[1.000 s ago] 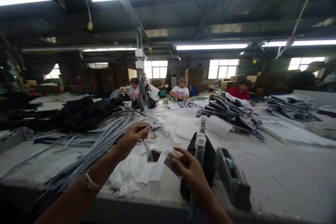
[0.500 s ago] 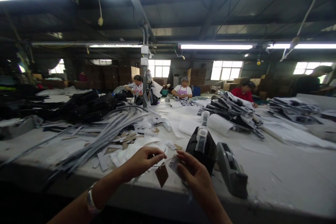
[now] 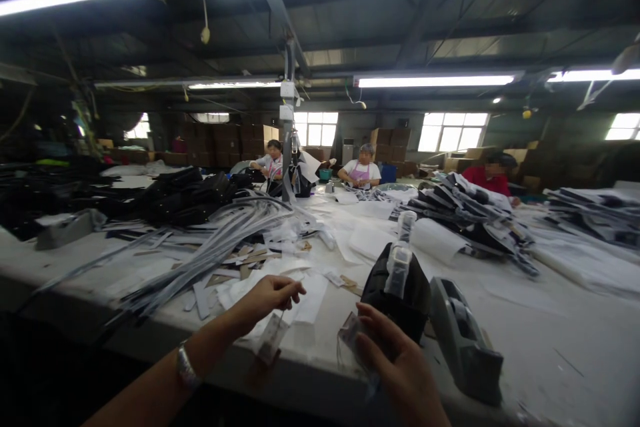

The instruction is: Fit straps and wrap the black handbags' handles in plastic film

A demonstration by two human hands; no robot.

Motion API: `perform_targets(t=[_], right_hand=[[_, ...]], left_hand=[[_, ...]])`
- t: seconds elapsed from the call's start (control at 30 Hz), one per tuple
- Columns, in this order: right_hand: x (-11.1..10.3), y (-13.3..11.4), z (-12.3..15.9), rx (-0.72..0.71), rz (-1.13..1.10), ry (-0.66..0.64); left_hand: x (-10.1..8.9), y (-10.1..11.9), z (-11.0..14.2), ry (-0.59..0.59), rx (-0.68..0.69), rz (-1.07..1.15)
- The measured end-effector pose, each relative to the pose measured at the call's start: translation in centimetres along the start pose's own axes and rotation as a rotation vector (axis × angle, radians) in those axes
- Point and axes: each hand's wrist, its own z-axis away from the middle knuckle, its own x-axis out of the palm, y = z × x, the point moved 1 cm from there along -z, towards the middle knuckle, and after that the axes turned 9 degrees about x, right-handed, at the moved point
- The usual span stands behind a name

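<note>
My left hand (image 3: 267, 300) is closed in a pinch near the table's front edge, and a small tag in a clear sleeve (image 3: 271, 339) hangs from its fingers. My right hand (image 3: 395, 363) is closed on a small clear plastic bag (image 3: 350, 340) with a card inside. Both hands hover over the white table (image 3: 525, 320), about a hand's width apart. Just beyond my right hand stands a black folded garment (image 3: 400, 293) with a clear strip (image 3: 400, 260) sticking up from it. White papers (image 3: 300, 287) lie under my left hand.
A grey tape dispenser (image 3: 465, 340) sits right of the black garment. A bundle of grey straps (image 3: 210, 253) runs across the left. Black garment piles (image 3: 185, 197) and stacked packed goods (image 3: 475, 213) lie farther back. Three people work at the far end, one wearing red (image 3: 487, 177).
My left hand pulled back from the straps toward the table's front edge, met the right hand, then moved slightly left with the tag hanging. The view shifted right and down.
</note>
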Motion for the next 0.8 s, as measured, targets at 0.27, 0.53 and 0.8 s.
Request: perform_targets(t=[0.27,0.53,0.8], right_hand=[[-0.3,1.4,0.4,0.045,0.02,0.091],[-1.7,0.8,1.7,0.034,-0.137,0.239],[-3.3,0.2,2.7,0.052,-0.06,0.161]], left_hand=[[-3.0,2.8,-10.5,0.247,0.14,0.003],[7.4,3.1,-4.5,-0.201,0.205,0.042],[12.2,1.3,1.8,-0.313,0.184,0.086]])
